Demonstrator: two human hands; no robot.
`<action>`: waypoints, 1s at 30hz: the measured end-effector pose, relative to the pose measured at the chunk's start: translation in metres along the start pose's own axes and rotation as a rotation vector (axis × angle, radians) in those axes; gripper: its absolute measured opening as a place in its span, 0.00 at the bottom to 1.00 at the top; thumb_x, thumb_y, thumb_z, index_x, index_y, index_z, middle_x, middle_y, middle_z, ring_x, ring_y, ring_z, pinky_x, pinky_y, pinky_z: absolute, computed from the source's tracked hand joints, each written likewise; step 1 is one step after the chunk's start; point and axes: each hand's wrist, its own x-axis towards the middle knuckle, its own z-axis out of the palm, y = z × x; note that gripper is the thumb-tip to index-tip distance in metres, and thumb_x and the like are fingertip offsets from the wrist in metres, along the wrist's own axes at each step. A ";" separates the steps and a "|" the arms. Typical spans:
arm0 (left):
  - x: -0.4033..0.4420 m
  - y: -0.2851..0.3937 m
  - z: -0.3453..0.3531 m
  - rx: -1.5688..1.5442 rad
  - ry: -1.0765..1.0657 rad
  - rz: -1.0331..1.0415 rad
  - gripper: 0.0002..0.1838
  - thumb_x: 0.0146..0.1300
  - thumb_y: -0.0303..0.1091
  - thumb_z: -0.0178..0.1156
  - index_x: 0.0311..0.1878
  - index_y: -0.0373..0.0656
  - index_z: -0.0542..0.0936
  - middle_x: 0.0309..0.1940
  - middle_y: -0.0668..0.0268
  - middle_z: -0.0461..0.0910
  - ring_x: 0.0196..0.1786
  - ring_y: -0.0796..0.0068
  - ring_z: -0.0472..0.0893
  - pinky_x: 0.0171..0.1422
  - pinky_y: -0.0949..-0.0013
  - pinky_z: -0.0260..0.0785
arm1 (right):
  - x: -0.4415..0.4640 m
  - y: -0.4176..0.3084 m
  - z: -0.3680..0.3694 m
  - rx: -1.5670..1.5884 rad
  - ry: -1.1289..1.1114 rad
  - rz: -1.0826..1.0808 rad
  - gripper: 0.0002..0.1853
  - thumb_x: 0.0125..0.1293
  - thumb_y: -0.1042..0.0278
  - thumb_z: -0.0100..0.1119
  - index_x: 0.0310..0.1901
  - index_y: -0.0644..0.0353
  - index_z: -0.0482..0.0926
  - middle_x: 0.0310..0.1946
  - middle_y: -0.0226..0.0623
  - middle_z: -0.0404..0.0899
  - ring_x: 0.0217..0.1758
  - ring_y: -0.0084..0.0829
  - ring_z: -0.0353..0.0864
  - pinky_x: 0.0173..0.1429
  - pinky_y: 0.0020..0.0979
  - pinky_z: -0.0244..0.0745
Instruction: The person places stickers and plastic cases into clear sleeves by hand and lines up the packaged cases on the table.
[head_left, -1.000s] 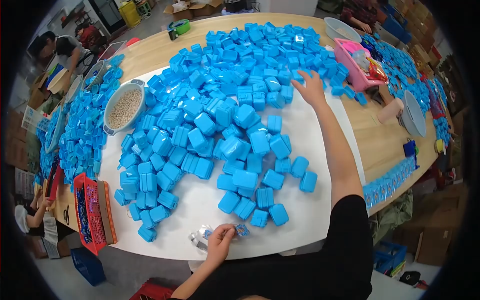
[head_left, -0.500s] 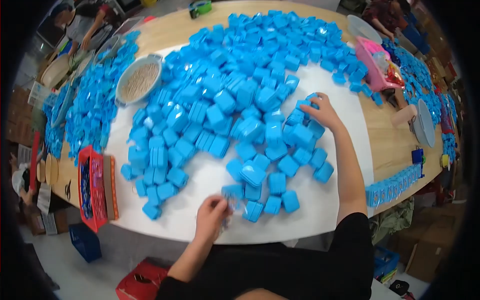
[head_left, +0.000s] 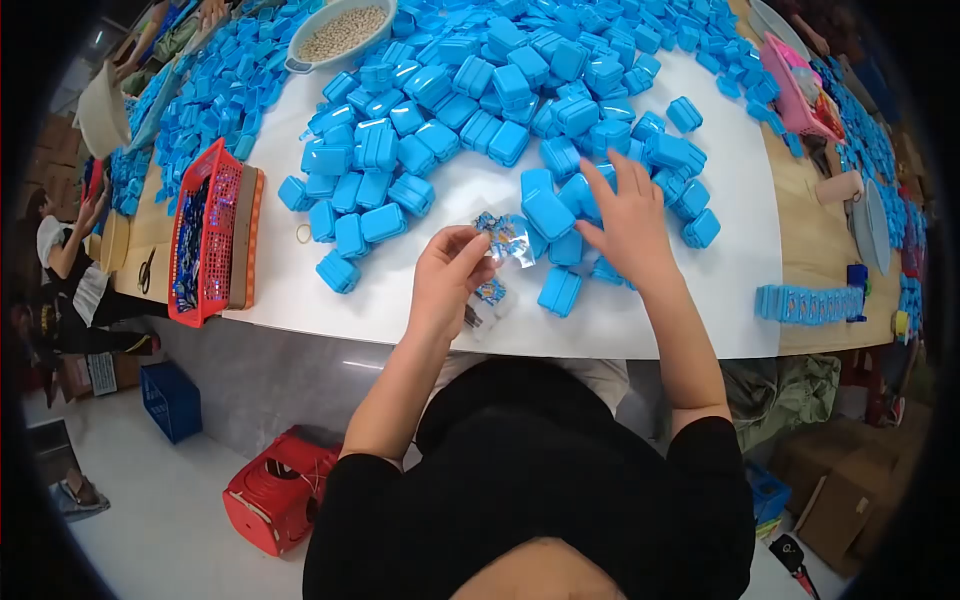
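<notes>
Blue suitcase-shaped box [head_left: 549, 216] lies toward the near edge of the table [head_left: 797, 235], long axis slanting far-left to near-right, just left of my nearer, wide-spread right hand [head_left: 634, 225]; my left hand [head_left: 440, 280] pinches a printed clear packet [head_left: 514, 241].

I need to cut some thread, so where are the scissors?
In the head view, the scissors lie at left, just left of the red basket.

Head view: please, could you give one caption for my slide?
Left hand holds printed clear plastic; right hand, fingers spread, is among blue boxes on a white sheet.
</notes>
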 end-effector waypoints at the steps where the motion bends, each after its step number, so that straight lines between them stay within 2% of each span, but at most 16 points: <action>1: 0.001 0.000 -0.001 0.023 -0.018 0.023 0.10 0.67 0.30 0.59 0.48 0.38 0.75 0.38 0.63 0.77 0.33 0.77 0.79 0.39 0.79 0.73 | 0.002 -0.005 0.001 0.115 0.036 0.023 0.22 0.55 0.65 0.67 0.51 0.58 0.76 0.47 0.40 0.75 0.49 0.37 0.72 0.52 0.34 0.70; 3: -0.001 -0.002 -0.002 0.062 -0.042 0.053 0.10 0.68 0.30 0.58 0.49 0.38 0.75 0.38 0.62 0.78 0.35 0.76 0.81 0.40 0.79 0.74 | 0.004 -0.017 0.003 0.347 0.085 0.070 0.21 0.55 0.63 0.67 0.51 0.59 0.76 0.45 0.40 0.76 0.46 0.37 0.73 0.49 0.33 0.71; 5: -0.006 -0.006 -0.005 0.006 -0.052 0.025 0.10 0.68 0.30 0.58 0.50 0.38 0.75 0.38 0.63 0.78 0.35 0.76 0.81 0.40 0.79 0.74 | -0.005 -0.066 -0.005 0.672 -0.172 0.454 0.16 0.59 0.65 0.65 0.47 0.61 0.78 0.40 0.37 0.78 0.39 0.30 0.73 0.42 0.30 0.71; 6: -0.007 -0.006 -0.006 -0.038 -0.066 0.006 0.11 0.68 0.30 0.58 0.50 0.38 0.76 0.37 0.63 0.78 0.35 0.77 0.80 0.41 0.79 0.73 | -0.008 -0.072 0.002 0.670 -0.174 0.456 0.16 0.59 0.65 0.65 0.47 0.61 0.78 0.40 0.37 0.78 0.39 0.30 0.73 0.42 0.30 0.71; 8: -0.008 -0.004 -0.009 -0.134 -0.090 -0.019 0.12 0.67 0.31 0.59 0.51 0.38 0.77 0.36 0.65 0.78 0.36 0.78 0.79 0.42 0.79 0.73 | -0.015 -0.076 0.022 0.802 -0.293 0.624 0.12 0.60 0.65 0.65 0.43 0.62 0.80 0.35 0.33 0.78 0.33 0.26 0.72 0.38 0.27 0.70; 14: -0.023 0.002 -0.083 0.014 0.032 0.059 0.15 0.68 0.32 0.58 0.54 0.36 0.75 0.36 0.64 0.79 0.36 0.77 0.79 0.44 0.78 0.73 | -0.036 -0.108 0.061 0.875 -0.463 0.648 0.08 0.60 0.70 0.64 0.40 0.62 0.80 0.28 0.30 0.76 0.31 0.26 0.71 0.37 0.25 0.68; 18: -0.028 0.005 -0.102 -0.011 0.213 0.159 0.13 0.67 0.30 0.58 0.53 0.38 0.76 0.40 0.62 0.80 0.39 0.76 0.80 0.45 0.77 0.73 | -0.057 -0.111 0.095 0.253 -0.297 0.207 0.06 0.62 0.74 0.60 0.40 0.62 0.80 0.30 0.30 0.75 0.34 0.21 0.71 0.36 0.21 0.66; 19: -0.027 0.004 -0.104 -0.014 0.213 0.161 0.13 0.67 0.30 0.58 0.53 0.38 0.76 0.40 0.62 0.80 0.39 0.76 0.80 0.45 0.77 0.73 | -0.058 -0.113 0.092 0.251 -0.298 0.205 0.06 0.62 0.74 0.60 0.40 0.62 0.80 0.30 0.30 0.75 0.34 0.21 0.71 0.36 0.21 0.66; 23: -0.021 -0.003 -0.103 -0.171 0.135 0.094 0.12 0.66 0.30 0.60 0.51 0.39 0.76 0.39 0.63 0.80 0.40 0.75 0.80 0.47 0.76 0.73 | -0.053 -0.124 0.064 0.181 0.159 0.032 0.07 0.65 0.73 0.57 0.43 0.62 0.79 0.32 0.32 0.74 0.35 0.23 0.73 0.37 0.22 0.67; 24: -0.020 -0.003 -0.101 -0.175 0.137 0.095 0.12 0.66 0.30 0.60 0.51 0.39 0.76 0.39 0.63 0.80 0.40 0.75 0.80 0.47 0.76 0.73 | -0.050 -0.124 0.058 0.181 0.157 0.028 0.07 0.65 0.73 0.57 0.43 0.62 0.79 0.32 0.32 0.74 0.35 0.23 0.73 0.37 0.22 0.67; 28: -0.015 0.004 -0.072 -0.310 0.042 0.037 0.15 0.62 0.26 0.63 0.51 0.37 0.75 0.38 0.61 0.80 0.38 0.75 0.80 0.46 0.78 0.73 | -0.045 -0.111 0.027 0.649 -0.095 0.317 0.09 0.67 0.72 0.55 0.47 0.62 0.78 0.37 0.35 0.75 0.37 0.25 0.75 0.38 0.23 0.69; 29: -0.014 0.003 -0.066 -0.315 0.038 0.039 0.15 0.62 0.26 0.63 0.51 0.37 0.75 0.38 0.61 0.80 0.38 0.75 0.80 0.46 0.78 0.73 | -0.042 -0.110 0.025 0.643 -0.094 0.313 0.09 0.67 0.72 0.55 0.47 0.62 0.78 0.37 0.35 0.75 0.37 0.25 0.75 0.38 0.23 0.69; 30: -0.015 0.001 -0.060 -0.247 -0.020 0.047 0.14 0.62 0.27 0.63 0.51 0.38 0.76 0.38 0.61 0.80 0.38 0.75 0.80 0.46 0.77 0.72 | -0.038 -0.109 0.024 0.771 -0.155 0.441 0.09 0.67 0.72 0.54 0.47 0.63 0.78 0.37 0.36 0.76 0.37 0.25 0.75 0.38 0.23 0.69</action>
